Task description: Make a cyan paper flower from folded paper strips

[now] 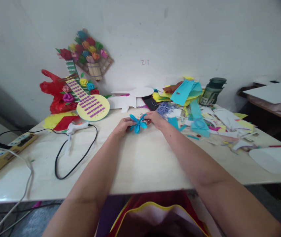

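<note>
Your two hands meet at a blue flower (137,126) above the middle of the table (150,161).
Your left hand (123,126) has its fingertips drawn together on the flower's left petals, though the thumb's exact grip is too small to make out. Your right hand (155,119) has bent fingers touching the upper-right petal; a thin dark item shows by them, mostly hidden, and you cannot tell from here which of the two they pinch. To your left, the glue gun (77,127) lies on the table with its nozzle blurred, and the power strip (9,153) is cut off by the picture's edge. To your right, paper scraps (225,120) overlap too thickly to separate, and a white sheet (276,159) runs out of view.
</note>
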